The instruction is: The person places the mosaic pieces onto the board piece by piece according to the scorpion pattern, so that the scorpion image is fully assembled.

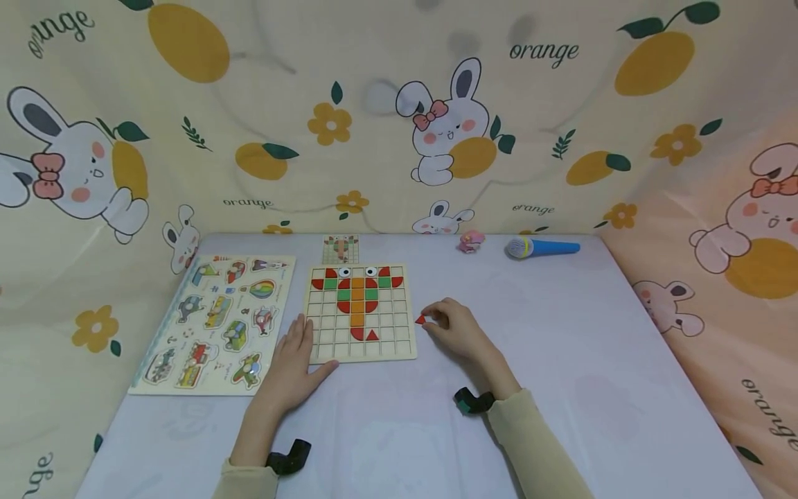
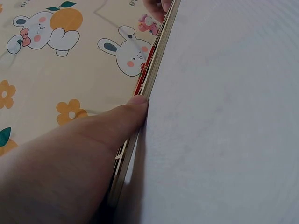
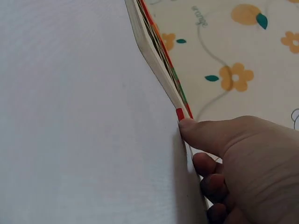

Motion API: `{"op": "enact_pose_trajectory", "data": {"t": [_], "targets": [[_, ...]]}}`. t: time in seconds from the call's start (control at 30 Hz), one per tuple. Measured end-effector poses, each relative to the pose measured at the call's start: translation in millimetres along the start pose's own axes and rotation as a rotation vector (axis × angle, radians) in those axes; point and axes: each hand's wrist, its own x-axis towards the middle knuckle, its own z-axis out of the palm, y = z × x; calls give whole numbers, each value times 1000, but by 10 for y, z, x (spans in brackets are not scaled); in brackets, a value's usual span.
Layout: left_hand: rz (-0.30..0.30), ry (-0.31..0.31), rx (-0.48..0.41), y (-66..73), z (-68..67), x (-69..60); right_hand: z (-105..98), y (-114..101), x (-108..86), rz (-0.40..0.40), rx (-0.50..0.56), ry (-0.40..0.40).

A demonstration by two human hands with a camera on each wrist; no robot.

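Observation:
A square wooden grid board lies on the table with red, green and orange mosaic pieces and two round eye pieces set in its squares. My left hand rests at its lower left corner, fingers straight along the left edge and thumb on the front edge. In the left wrist view the thumb presses the board's edge. Just beyond the board's right edge, my right hand pinches a small red triangle piece between thumb and finger. That red piece also shows at the thumb tip in the right wrist view.
Left of the grid board lies a sticker-like puzzle board with vehicle pictures. A small pattern card is behind the grid board. Farther right at the back are a pink toy and a blue toy microphone. A printed cloth hangs behind.

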Motion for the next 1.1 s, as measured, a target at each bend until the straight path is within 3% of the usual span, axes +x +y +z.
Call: {"op": "enact_pose_trajectory", "data": {"t": [0.47, 0.8, 0.93, 1.1], "targets": [[0, 9, -3, 10, -8, -7, -14, 79, -2, -110, -51, -41], [1, 2, -4, 27, -22, -11, -45, 94, 7, -110, -76, -38], [4, 7, 1, 34, -23, -11, -53, -2, -11, -107, -57, 4], [0, -1, 11, 32, -26, -12, 29, -303, -50, -162, 21, 3]]}}
